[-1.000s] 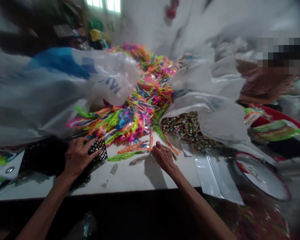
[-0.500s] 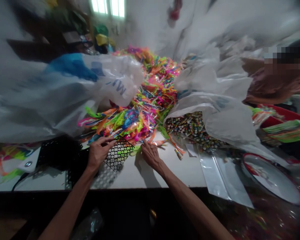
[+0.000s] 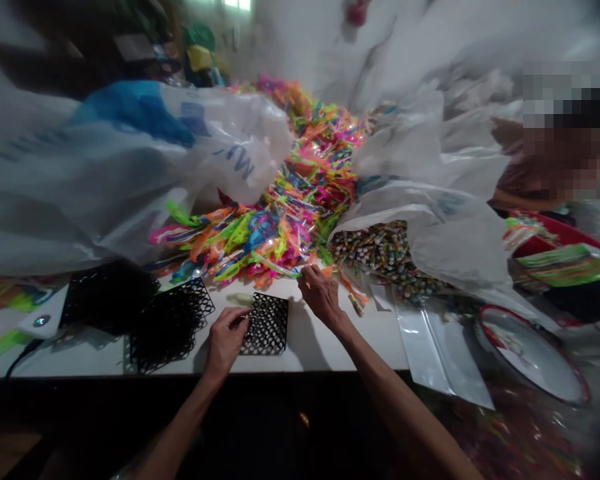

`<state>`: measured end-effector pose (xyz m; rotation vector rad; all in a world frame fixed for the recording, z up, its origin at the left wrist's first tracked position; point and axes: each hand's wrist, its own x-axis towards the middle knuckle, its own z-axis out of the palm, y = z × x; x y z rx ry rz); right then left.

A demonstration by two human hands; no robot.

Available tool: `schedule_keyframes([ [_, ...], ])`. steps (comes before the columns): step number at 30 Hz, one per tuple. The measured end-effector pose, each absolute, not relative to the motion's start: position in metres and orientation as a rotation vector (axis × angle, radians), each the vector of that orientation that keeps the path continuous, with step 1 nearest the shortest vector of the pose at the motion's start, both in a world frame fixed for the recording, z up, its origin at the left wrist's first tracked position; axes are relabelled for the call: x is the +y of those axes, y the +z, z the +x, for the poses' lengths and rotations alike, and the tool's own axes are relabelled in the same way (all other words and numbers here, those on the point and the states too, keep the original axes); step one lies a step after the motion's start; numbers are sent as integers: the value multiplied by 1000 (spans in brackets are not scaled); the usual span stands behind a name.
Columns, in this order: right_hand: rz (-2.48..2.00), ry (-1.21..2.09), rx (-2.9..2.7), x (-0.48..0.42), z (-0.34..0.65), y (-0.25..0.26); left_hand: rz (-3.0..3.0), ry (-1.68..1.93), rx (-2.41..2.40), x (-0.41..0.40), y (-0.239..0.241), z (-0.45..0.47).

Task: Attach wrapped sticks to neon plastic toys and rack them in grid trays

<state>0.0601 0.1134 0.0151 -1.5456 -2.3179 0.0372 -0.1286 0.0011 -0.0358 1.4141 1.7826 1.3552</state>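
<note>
My left hand (image 3: 227, 337) pinches the left edge of a small black plastic mesh square (image 3: 267, 323), which is low over the white table or lying on it. At the near edge of a heap of bright coloured strips (image 3: 305, 180), my right hand (image 3: 320, 291) has its fingers closed on a pale green strip (image 3: 277, 268). A blurred pale yellow-green piece (image 3: 241, 298) shows just behind the mesh square. To the left of my left hand lies a pile of black mesh squares (image 3: 173, 323).
White plastic sacks stand left (image 3: 180, 153) and right (image 3: 450, 220); the right one spills small multicoloured sticks (image 3: 375, 248). A clear bag (image 3: 437, 353) hangs over the table edge. Beyond are a red-rimmed basin (image 3: 545, 363) and a person (image 3: 535, 167). A white device (image 3: 45, 317) sits left.
My left hand has moved right and lower with the mesh square, which now sits nearer the table front. My right hand has moved right and up to the strips. The view has shifted slightly.
</note>
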Motion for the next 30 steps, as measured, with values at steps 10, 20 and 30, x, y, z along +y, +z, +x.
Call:
schedule_keyframes([
  [10,-1174,1090,-1560,90,21,-9,2231,927,2101,-18,-51,-103],
  [20,-1161,1114,-1656,87,-2,-16,2228,895,2101,-19,-51,-103],
  [30,-1330,538,-2291,71,-17,-27,2216,904,2050,-20,-59,-107],
])
